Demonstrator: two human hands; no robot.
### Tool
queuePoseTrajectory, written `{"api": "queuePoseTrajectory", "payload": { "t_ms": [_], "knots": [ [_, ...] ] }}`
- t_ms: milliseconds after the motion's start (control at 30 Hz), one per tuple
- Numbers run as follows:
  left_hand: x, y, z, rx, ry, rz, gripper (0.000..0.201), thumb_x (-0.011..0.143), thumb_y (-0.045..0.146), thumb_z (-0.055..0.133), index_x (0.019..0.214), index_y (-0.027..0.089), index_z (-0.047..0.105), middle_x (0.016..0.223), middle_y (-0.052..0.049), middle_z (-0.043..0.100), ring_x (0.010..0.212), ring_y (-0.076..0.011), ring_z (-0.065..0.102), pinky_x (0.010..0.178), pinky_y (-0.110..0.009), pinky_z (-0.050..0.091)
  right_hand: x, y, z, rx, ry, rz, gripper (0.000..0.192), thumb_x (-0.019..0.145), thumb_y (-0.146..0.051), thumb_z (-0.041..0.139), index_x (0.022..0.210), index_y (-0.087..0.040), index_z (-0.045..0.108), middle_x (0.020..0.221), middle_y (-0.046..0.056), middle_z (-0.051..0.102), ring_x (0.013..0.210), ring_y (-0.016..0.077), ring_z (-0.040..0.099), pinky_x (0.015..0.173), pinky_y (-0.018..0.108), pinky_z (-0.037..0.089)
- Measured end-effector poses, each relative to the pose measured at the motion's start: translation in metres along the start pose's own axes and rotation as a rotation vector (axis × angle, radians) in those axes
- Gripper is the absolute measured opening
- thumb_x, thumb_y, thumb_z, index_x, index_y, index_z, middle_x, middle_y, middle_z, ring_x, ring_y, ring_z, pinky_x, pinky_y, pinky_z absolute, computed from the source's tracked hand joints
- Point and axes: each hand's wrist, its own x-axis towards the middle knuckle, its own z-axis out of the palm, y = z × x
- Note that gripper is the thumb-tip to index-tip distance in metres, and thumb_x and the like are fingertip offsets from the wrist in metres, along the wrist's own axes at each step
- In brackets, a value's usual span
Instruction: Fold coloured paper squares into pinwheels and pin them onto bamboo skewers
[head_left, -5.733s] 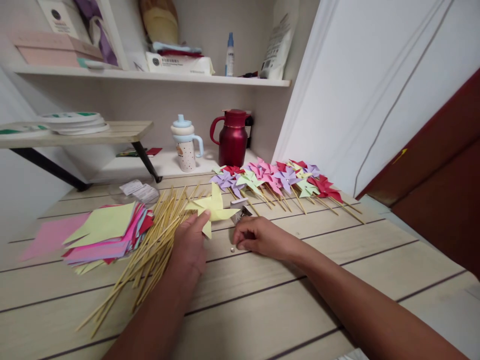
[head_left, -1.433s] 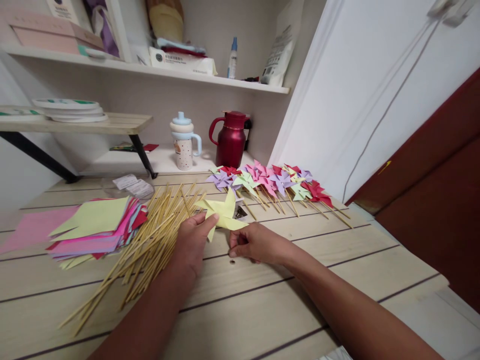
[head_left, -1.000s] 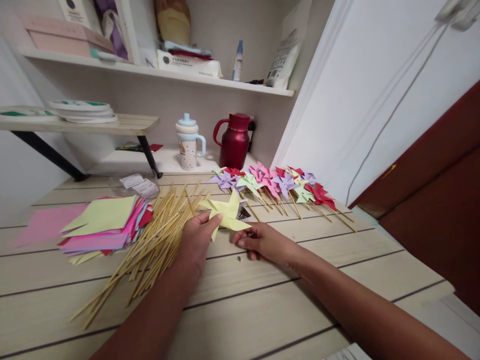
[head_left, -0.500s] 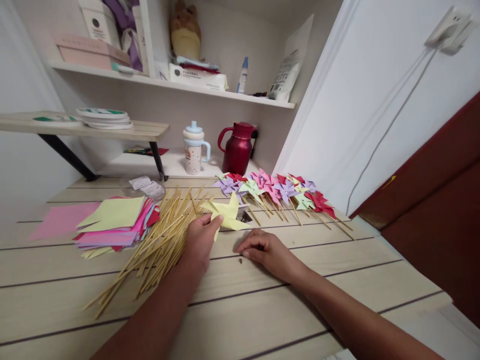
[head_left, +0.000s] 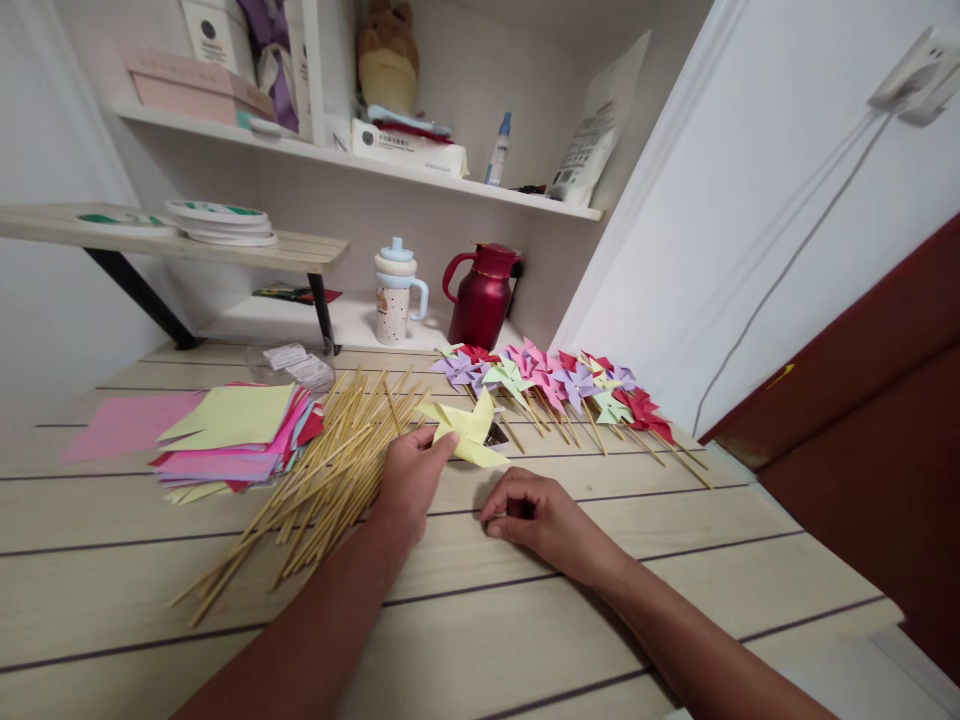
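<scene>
My left hand point(head_left: 409, 480) pinches one blade of a pale yellow paper pinwheel point(head_left: 469, 435) and holds it just above the wooden table point(head_left: 525, 630). My right hand point(head_left: 536, 515) rests on the table to the right of it. Its fingers are curled and its thumb and forefinger are pressed together at the table surface. I cannot see anything between them. A loose pile of bamboo sticks point(head_left: 330, 480) lies under and to the left of my left hand.
A stack of coloured paper squares point(head_left: 232, 440) lies at the left. A row of finished pinwheels on sticks point(head_left: 562, 385) lies at the back right, with a small metal box point(head_left: 495, 435) near it. A red jug point(head_left: 480, 300) and a lidded cup point(head_left: 397, 295) stand under the shelves.
My right hand has left the pinwheel's edge and come down onto the table, where a small dark speck lay. My left hand keeps hold of the pinwheel. The view has tilted upward.
</scene>
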Motion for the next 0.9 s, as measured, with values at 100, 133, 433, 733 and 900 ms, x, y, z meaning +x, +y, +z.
{"api": "queuePoseTrajectory", "payload": {
  "t_ms": [100, 133, 433, 733, 900],
  "knots": [
    [0.0004, -0.0011, 0.0, 0.008, -0.004, 0.001, 0.032, 0.061, 0.036, 0.078, 0.084, 0.013, 0.075, 0.07, -0.002, 0.071, 0.07, -0.0184, 0.063, 0.066, -0.027, 0.047, -0.0002, -0.0009, -0.0002, -0.012, -0.001, -0.004, 0.007, 0.075, -0.012, 0.072, 0.078, -0.019, 0.074, 0.081, 0.002, 0.06, 0.077, 0.0153, 0.059, 0.072, 0.027, 0.046],
    [0.0004, -0.0014, 0.0, 0.011, -0.005, 0.0, 0.032, 0.062, 0.036, 0.078, 0.084, 0.013, 0.075, 0.07, -0.002, 0.071, 0.07, -0.0185, 0.063, 0.066, -0.027, 0.047, 0.0, -0.0011, -0.0002, -0.014, -0.004, -0.006, 0.007, 0.076, -0.012, 0.072, 0.078, -0.019, 0.074, 0.081, 0.002, 0.061, 0.077, 0.0153, 0.059, 0.072, 0.027, 0.046],
    [0.0003, -0.0005, 0.0004, 0.035, -0.002, 0.007, 0.031, 0.063, 0.036, 0.078, 0.083, 0.014, 0.075, 0.071, -0.002, 0.071, 0.07, -0.0177, 0.062, 0.066, -0.026, 0.046, 0.0004, -0.0036, -0.0011, -0.014, -0.019, 0.002, 0.006, 0.075, -0.012, 0.072, 0.074, -0.018, 0.072, 0.079, 0.002, 0.062, 0.075, 0.0153, 0.059, 0.07, 0.027, 0.047],
    [0.0008, -0.0002, 0.001, 0.053, 0.016, -0.005, 0.028, 0.064, 0.034, 0.077, 0.085, 0.015, 0.075, 0.07, 0.0, 0.071, 0.075, -0.0183, 0.064, 0.07, -0.026, 0.046, -0.0002, -0.0053, 0.0009, -0.038, 0.006, 0.003, 0.005, 0.075, -0.014, 0.072, 0.074, -0.019, 0.073, 0.079, 0.002, 0.061, 0.075, 0.0153, 0.058, 0.07, 0.027, 0.047],
    [0.0001, -0.0009, 0.0008, 0.054, 0.026, -0.015, 0.029, 0.062, 0.035, 0.078, 0.083, 0.015, 0.075, 0.07, 0.0, 0.071, 0.073, -0.0182, 0.064, 0.069, -0.026, 0.046, -0.0001, -0.0077, 0.0009, -0.038, 0.005, 0.002, 0.006, 0.076, -0.015, 0.072, 0.073, -0.02, 0.072, 0.078, 0.002, 0.06, 0.074, 0.0152, 0.058, 0.07, 0.027, 0.047]
  ]
}}
